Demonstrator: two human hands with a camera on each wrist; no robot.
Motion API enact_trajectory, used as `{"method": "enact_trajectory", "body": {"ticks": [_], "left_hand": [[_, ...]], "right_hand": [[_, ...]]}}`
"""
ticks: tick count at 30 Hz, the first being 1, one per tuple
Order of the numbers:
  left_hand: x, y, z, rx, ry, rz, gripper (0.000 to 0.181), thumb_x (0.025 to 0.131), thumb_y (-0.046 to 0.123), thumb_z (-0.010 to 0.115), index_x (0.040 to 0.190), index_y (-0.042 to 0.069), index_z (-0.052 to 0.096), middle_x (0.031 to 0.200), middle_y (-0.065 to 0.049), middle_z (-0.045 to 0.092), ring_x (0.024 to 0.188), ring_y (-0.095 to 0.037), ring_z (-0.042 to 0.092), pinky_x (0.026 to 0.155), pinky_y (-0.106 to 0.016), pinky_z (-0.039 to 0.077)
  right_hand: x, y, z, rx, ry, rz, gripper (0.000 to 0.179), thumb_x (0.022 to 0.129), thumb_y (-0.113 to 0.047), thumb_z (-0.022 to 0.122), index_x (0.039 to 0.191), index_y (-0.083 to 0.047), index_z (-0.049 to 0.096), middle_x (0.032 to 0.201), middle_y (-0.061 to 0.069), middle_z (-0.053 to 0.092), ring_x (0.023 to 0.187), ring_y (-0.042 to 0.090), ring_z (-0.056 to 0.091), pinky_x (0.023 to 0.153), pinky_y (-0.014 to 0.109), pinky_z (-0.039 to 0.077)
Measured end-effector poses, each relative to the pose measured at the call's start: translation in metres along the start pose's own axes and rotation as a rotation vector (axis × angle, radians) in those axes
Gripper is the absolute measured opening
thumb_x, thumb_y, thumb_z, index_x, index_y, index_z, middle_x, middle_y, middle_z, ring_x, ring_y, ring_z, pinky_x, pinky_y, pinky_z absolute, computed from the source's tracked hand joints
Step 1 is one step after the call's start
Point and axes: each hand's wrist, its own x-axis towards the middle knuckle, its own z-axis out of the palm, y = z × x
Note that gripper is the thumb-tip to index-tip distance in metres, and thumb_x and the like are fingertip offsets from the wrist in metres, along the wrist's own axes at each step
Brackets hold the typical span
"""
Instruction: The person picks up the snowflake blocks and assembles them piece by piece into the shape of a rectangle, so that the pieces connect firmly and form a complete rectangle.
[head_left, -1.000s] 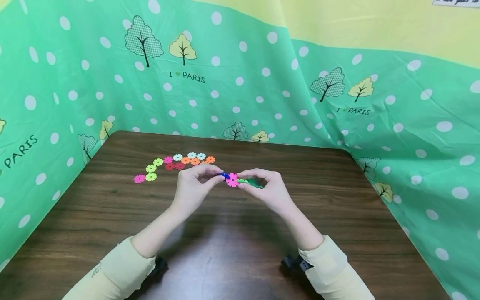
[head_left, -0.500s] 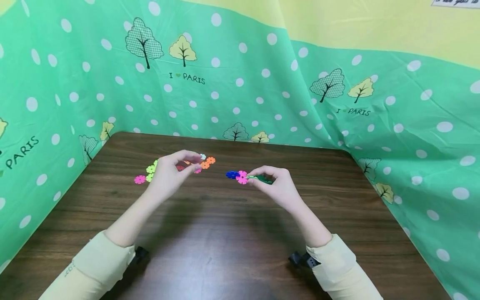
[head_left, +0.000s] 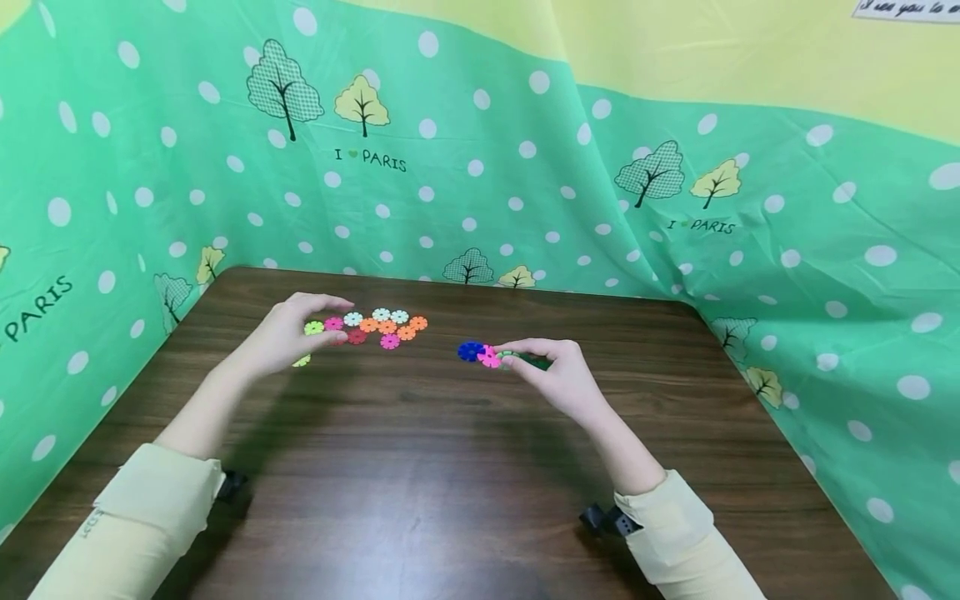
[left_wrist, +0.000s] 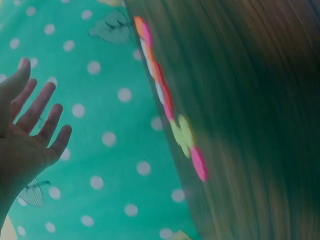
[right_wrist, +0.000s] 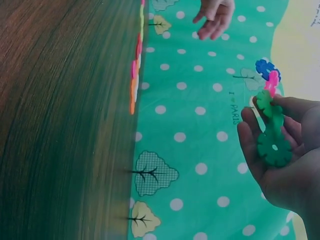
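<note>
My right hand [head_left: 558,375] pinches a short chain of interlocked flower-shaped plastic discs. A dark blue disc [head_left: 470,351] and a pink disc [head_left: 490,357] stick out to the left of the fingertips. In the right wrist view, a light green disc [right_wrist: 266,104] lies at the fingers and a darker green disc [right_wrist: 274,148] hangs over the palm. With fingers apart and nothing held, my left hand [head_left: 281,337] hovers by the loose discs, covering some in the head view. The left wrist view shows a loose pink disc [left_wrist: 198,163] at the row's end.
Loose discs lie toward the back left of the brown wooden table [head_left: 450,467]: orange [head_left: 418,322], white [head_left: 382,314], red [head_left: 356,336] and yellow-green [head_left: 313,328] ones among them. A green dotted curtain [head_left: 480,200] stands behind the table and along its sides.
My left hand has let go of the chain's blue end and moved left over the loose discs. The right hand has shifted slightly right, still holding the chain.
</note>
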Motion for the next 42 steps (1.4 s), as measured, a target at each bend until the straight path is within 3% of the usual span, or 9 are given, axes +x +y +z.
{"method": "enact_trajectory", "body": {"ticks": [3, 7, 17, 21, 25, 29, 37, 42], "left_hand": [[-0.002, -0.016, -0.004, 0.063, -0.05, 0.043, 0.043, 0.082, 0.02, 0.074, 0.122, 0.009, 0.061, 0.121, -0.01, 0.063, 0.119, -0.032, 0.05, 0.099, -0.053, 0.038], [-0.004, -0.036, -0.009, 0.121, -0.115, 0.036, 0.042, 0.081, 0.016, 0.075, 0.121, 0.008, 0.062, 0.121, -0.012, 0.062, 0.118, -0.034, 0.049, 0.098, -0.055, 0.037], [-0.008, -0.073, -0.004, 0.192, -0.231, -0.054, 0.033, 0.078, 0.007, 0.076, 0.11, 0.008, 0.069, 0.114, -0.015, 0.065, 0.117, -0.038, 0.045, 0.096, -0.058, 0.037], [-0.006, -0.086, 0.001, 0.208, -0.261, -0.049, 0.03, 0.076, 0.004, 0.077, 0.105, 0.008, 0.071, 0.109, -0.011, 0.068, 0.115, -0.037, 0.05, 0.095, -0.056, 0.04], [-0.005, -0.097, 0.004, 0.209, -0.28, -0.033, 0.027, 0.073, 0.003, 0.078, 0.1, 0.007, 0.072, 0.101, -0.007, 0.071, 0.107, -0.035, 0.059, 0.089, -0.051, 0.047], [-0.006, -0.104, 0.005, 0.202, -0.285, -0.073, 0.025, 0.074, 0.004, 0.078, 0.097, 0.009, 0.073, 0.098, -0.006, 0.072, 0.105, -0.033, 0.061, 0.084, -0.048, 0.05], [-0.007, -0.103, 0.008, 0.186, -0.28, -0.096, 0.026, 0.072, 0.001, 0.079, 0.097, 0.008, 0.072, 0.099, -0.007, 0.069, 0.103, -0.033, 0.061, 0.089, -0.051, 0.047], [-0.005, -0.101, 0.011, 0.171, -0.256, -0.109, 0.022, 0.071, 0.001, 0.08, 0.089, 0.01, 0.072, 0.091, -0.004, 0.065, 0.088, -0.027, 0.06, 0.075, -0.041, 0.051]], "right_hand": [[0.0, 0.001, 0.0, -0.016, 0.012, -0.01, 0.017, 0.089, -0.014, 0.066, 0.103, -0.009, 0.073, 0.101, 0.004, 0.072, 0.085, 0.012, 0.062, 0.064, 0.025, 0.046], [0.0, 0.002, 0.0, -0.03, 0.021, -0.035, 0.016, 0.089, -0.013, 0.066, 0.103, -0.009, 0.072, 0.101, 0.005, 0.072, 0.094, 0.015, 0.065, 0.076, 0.029, 0.05], [0.0, 0.001, 0.002, -0.054, 0.008, -0.089, 0.015, 0.09, -0.007, 0.063, 0.103, -0.007, 0.071, 0.101, 0.008, 0.071, 0.08, 0.017, 0.061, 0.064, 0.025, 0.046], [0.001, 0.002, 0.003, -0.057, -0.014, -0.091, 0.016, 0.089, -0.005, 0.063, 0.103, -0.007, 0.071, 0.098, 0.007, 0.071, 0.062, 0.01, 0.049, 0.054, 0.023, 0.039], [0.006, 0.02, 0.007, -0.057, -0.018, -0.082, 0.016, 0.09, -0.01, 0.064, 0.103, -0.013, 0.071, 0.097, 0.002, 0.071, 0.055, 0.009, 0.042, 0.05, 0.024, 0.036], [0.009, 0.038, 0.011, -0.049, -0.007, -0.097, 0.015, 0.09, -0.018, 0.065, 0.104, -0.021, 0.071, 0.096, -0.005, 0.071, 0.059, 0.017, 0.049, 0.051, 0.024, 0.039], [0.009, 0.039, 0.01, -0.058, 0.003, -0.097, 0.015, 0.092, -0.021, 0.063, 0.103, -0.025, 0.071, 0.096, -0.009, 0.07, 0.066, 0.016, 0.053, 0.055, 0.026, 0.044], [0.009, 0.038, 0.011, -0.077, -0.016, -0.087, 0.018, 0.092, -0.018, 0.062, 0.105, -0.026, 0.07, 0.096, -0.009, 0.069, 0.061, 0.016, 0.048, 0.052, 0.028, 0.041]]}}
